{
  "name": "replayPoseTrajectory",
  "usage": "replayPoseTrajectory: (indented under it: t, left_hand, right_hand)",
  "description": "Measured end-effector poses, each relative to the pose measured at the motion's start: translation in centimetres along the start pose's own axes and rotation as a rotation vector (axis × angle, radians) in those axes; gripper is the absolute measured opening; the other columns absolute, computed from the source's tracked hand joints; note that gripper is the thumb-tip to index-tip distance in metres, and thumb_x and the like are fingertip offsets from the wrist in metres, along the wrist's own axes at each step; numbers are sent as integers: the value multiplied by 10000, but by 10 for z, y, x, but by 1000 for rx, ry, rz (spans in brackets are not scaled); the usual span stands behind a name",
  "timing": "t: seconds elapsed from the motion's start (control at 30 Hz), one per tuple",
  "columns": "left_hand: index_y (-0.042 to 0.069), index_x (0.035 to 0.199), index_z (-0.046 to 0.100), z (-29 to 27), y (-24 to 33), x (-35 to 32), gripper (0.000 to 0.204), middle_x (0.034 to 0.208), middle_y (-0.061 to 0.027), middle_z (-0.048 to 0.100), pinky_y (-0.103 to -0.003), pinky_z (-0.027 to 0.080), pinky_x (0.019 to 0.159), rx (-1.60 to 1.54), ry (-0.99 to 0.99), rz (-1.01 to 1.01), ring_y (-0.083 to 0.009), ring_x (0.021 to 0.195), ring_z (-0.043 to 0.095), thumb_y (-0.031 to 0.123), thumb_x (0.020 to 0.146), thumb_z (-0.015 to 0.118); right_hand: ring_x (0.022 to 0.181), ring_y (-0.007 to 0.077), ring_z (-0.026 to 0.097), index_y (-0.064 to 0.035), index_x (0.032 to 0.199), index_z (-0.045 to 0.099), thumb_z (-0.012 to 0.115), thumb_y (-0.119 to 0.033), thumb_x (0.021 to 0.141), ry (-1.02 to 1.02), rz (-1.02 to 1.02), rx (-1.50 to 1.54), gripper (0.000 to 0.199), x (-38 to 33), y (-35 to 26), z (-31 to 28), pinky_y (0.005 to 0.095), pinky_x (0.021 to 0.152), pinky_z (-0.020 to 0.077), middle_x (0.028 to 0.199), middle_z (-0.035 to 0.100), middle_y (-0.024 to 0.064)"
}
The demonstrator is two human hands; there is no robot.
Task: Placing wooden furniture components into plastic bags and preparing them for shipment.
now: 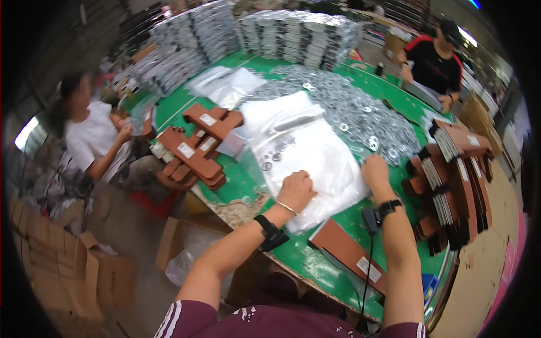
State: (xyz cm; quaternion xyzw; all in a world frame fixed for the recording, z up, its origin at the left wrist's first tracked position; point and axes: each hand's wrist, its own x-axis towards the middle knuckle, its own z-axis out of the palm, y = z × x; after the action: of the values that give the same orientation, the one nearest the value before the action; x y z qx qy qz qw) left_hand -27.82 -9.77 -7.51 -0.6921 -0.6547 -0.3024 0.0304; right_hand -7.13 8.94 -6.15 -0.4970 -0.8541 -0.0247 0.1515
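Observation:
My left hand (297, 192) rests on a stack of clear plastic bags (304, 141), its fingers curled in on the top bag near the stack's lower edge. By the stack's right edge, my right hand (375, 170) is closed. What its fingers pinch is too small to make out. A wide pile of shiny grey ring-shaped pieces (360, 107) lies just beyond it. Below the bags, between my forearms, is a long brown flat box (346, 250) with a white label. Both my wrists wear black straps with small devices, and a cable hangs from the right one.
Brown labelled boxes are heaped at left (194, 152) and stacked at right (459, 186) on the green table (304, 262). Tall stacks of grey packets (296, 36) line the far edge. One person (93, 132) sits at left; another (437, 65) works at far right. An open carton (174, 239) stands below.

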Motion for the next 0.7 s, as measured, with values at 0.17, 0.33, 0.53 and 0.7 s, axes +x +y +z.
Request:
replayPoseTrajectory:
  t: [0.17, 0.33, 0.53, 0.7]
  left_hand:
    - [61, 1075, 547, -3, -17, 10, 347, 1529, -152, 147, -585, 32, 1111, 85, -406, -258, -360, 1426, 32, 353, 888, 556]
    - [119, 1369, 386, -19, -36, 16, 541, 1537, -144, 119, -589, 40, 1108, 74, -403, -326, -358, 1424, 37, 395, 913, 475]
    - [196, 1441, 307, -25, -43, 16, 570, 1530, -155, 141, -612, 67, 1096, 95, -417, -319, -362, 1418, 70, 396, 927, 448]
    - [221, 1249, 550, -23, -63, -3, 345, 1418, -90, 379, -597, 260, 1042, 141, -198, -153, -321, 1323, 338, 187, 909, 503]
  right_hand:
    - [918, 421, 569, 41, 910, 606, 568, -118, 734, -36, 19, 76, 240, 1, -2, -3, 478, 827, 467, 991, 576, 252]
    - [910, 430, 583, 35, 933, 593, 572, -85, 740, -28, 56, 76, 228, -3, -19, -7, 484, 804, 480, 998, 566, 259]
    - [766, 389, 620, 5, 849, 609, 516, -58, 773, 69, 79, 103, 136, 6, -1, -6, 445, 638, 509, 849, 600, 241]
    - [522, 269, 601, 9, 794, 626, 509, 28, 750, -594, 322, 573, 127, -12, -17, -2, 423, 457, 497, 662, 600, 152]
